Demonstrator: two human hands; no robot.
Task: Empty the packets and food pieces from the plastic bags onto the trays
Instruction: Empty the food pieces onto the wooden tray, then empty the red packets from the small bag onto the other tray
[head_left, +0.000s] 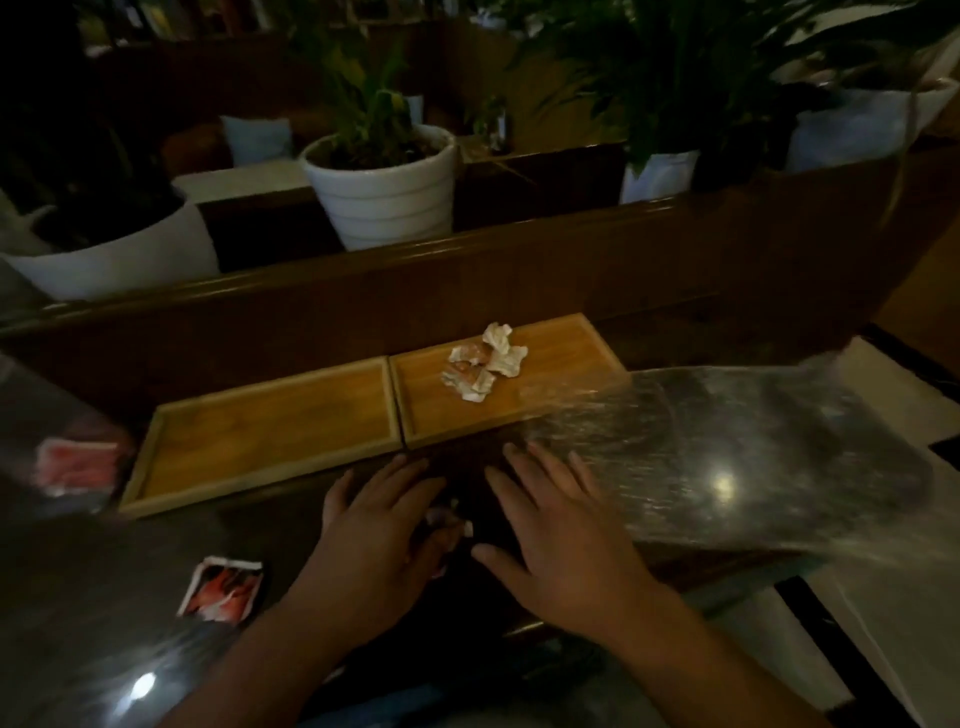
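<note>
Two wooden trays lie side by side on the dark table. The left tray (260, 441) holds nothing. On the right tray (566, 358) sits a small heap of pale food pieces (483, 364). A clear plastic bag (727, 457) lies flat at the right, its edge over the right tray's corner. A red packet (223, 590) lies on the table at the front left. Another red packet (75, 462) shows inside a second clear bag (47, 415) at the far left. My left hand (374, 530) rests palm down near the trays, something small and pale under its fingers. My right hand (550, 530) lies flat, fingers spread, touching the right bag's edge.
A dark wooden ledge (467, 270) runs behind the trays. White plant pots (384, 192) with green plants stand beyond it. The table's right edge drops to a pale tiled floor (883, 649).
</note>
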